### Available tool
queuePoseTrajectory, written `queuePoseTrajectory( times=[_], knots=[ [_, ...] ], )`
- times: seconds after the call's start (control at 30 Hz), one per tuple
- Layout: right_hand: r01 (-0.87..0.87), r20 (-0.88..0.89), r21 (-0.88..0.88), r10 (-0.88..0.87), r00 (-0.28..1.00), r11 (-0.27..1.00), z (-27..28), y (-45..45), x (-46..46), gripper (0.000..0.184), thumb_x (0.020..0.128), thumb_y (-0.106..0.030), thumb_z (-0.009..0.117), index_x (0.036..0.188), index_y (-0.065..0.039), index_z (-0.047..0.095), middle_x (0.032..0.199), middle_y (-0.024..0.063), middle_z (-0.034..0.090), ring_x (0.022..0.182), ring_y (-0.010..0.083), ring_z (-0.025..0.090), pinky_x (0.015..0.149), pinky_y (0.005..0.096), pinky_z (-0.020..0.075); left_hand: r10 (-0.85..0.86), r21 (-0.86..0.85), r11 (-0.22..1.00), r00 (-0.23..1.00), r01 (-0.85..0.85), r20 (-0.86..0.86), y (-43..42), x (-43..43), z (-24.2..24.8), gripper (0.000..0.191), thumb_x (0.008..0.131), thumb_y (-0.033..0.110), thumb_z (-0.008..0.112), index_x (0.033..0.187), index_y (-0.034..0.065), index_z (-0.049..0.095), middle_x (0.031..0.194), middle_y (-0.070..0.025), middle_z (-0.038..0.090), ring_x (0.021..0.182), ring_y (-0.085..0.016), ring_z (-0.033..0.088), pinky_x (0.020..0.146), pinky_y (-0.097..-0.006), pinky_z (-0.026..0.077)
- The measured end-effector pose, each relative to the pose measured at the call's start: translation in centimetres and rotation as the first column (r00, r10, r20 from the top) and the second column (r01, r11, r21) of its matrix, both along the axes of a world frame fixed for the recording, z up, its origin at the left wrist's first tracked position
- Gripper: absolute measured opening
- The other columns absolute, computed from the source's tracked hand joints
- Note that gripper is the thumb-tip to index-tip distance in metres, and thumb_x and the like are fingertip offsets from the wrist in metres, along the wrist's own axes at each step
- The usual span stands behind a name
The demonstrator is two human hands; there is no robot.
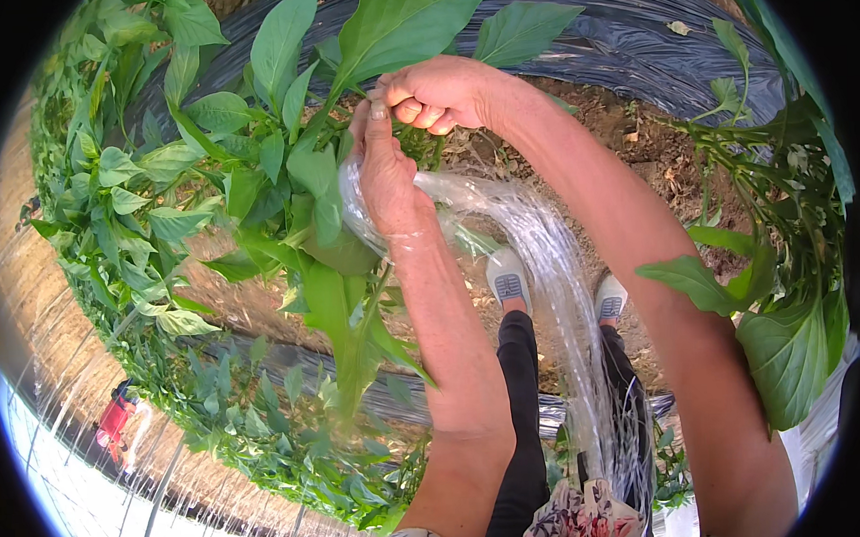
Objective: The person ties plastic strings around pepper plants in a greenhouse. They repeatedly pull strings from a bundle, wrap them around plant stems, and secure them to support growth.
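My left hand [388, 178] is raised among the leaves of a pepper plant [320, 166], thumb and fingers pinched together close to a stem. Its fingertips meet those of my right hand [442, 96], whose other fingers are curled in. A thin pale strand seems to be pinched between them, though the fingers mostly hide it. A bundle of clear plastic strands [535, 222] loops behind my left hand and hangs down to my waist. One fine strand crosses my left wrist. A large pepper leaf [407, 28] spreads just above both hands.
Black plastic mulch film [628, 41] covers the bed beyond my hands. Bare soil [610, 141] lies around my shoes [508, 276]. More pepper plants [780, 313] brush my right arm. At the far left a person in red [116, 421] is near upright strings.
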State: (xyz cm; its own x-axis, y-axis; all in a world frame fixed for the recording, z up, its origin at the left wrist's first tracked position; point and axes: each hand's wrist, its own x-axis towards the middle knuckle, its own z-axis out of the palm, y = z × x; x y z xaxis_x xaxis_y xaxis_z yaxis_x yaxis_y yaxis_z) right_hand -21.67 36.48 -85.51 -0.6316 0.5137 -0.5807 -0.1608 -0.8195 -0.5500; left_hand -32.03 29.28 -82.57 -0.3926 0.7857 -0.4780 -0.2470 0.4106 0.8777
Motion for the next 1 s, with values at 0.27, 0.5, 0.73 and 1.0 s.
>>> queuePoseTrajectory(
  times=[0.27, 0.5, 0.73, 1.0],
  knots=[
    [-0.126, 0.171, 0.206, 0.091, 0.981, 0.97, 2.0, 0.8, 0.4, 0.025, 0.092, -0.026, 0.052, 0.081, -0.004, 0.059, 0.059, -0.001, 0.05, 0.041, 0.0041, 0.027, 0.035, 0.0211, 0.0169, 0.105, 0.049, 0.993, 0.994, -0.103, -0.029, -0.3, 0.1, 0.0, 0.019, 0.088, 0.026, 0.062, 0.098, 0.0107, 0.058, 0.064, 0.0083, 0.038, 0.052, -0.001, 0.027, 0.046, -0.019, 0.018],
    [0.194, -0.067, 0.127, -0.187, 0.98, 0.973, 0.7, 2.7, -0.3, 0.017, 0.086, -0.017, 0.057, 0.085, -0.001, 0.06, 0.06, 0.0004, 0.052, 0.046, 0.006, 0.036, 0.038, 0.022, 0.0254, 0.357, -0.1, 0.931, 0.933, -0.351, 0.052, -1.1, 1.5, 0.9, 0.02, 0.095, 0.03, 0.047, 0.089, 0.0107, 0.048, 0.066, 0.0036, 0.044, 0.051, -0.005, 0.027, 0.047, -0.0221, 0.02],
    [0.275, -0.223, 0.516, -0.183, 0.957, 0.811, 6.3, 6.7, -2.2, 0.018, 0.08, -0.01, 0.059, 0.094, 0.002, 0.061, 0.078, 0.0, 0.059, 0.066, 0.0083, 0.056, 0.057, 0.0209, 0.0449, 0.513, -0.164, 0.857, 0.778, -0.489, 0.362, -1.4, 1.6, 1.9, 0.02, 0.094, 0.013, 0.038, 0.075, 0.0061, 0.043, 0.071, -0.0015, 0.047, 0.05, -0.01, 0.027, 0.047, -0.0255, 0.022],
    [0.24, -0.258, 0.437, -0.135, 0.957, 0.867, 26.3, 6.4, 3.1, 0.018, 0.091, -0.002, 0.043, 0.107, -0.001, 0.051, 0.075, 0.0097, 0.056, 0.048, 0.0065, 0.038, 0.038, 0.0195, 0.0264, 0.32, -0.218, 0.947, 0.769, -0.237, 0.554, -2.6, 3.2, 3.2, 0.017, 0.095, 0.023, 0.048, 0.081, 0.0116, 0.048, 0.06, 0.0044, 0.04, 0.043, -0.007, 0.023, 0.041, -0.0233, 0.018]
  ],
)
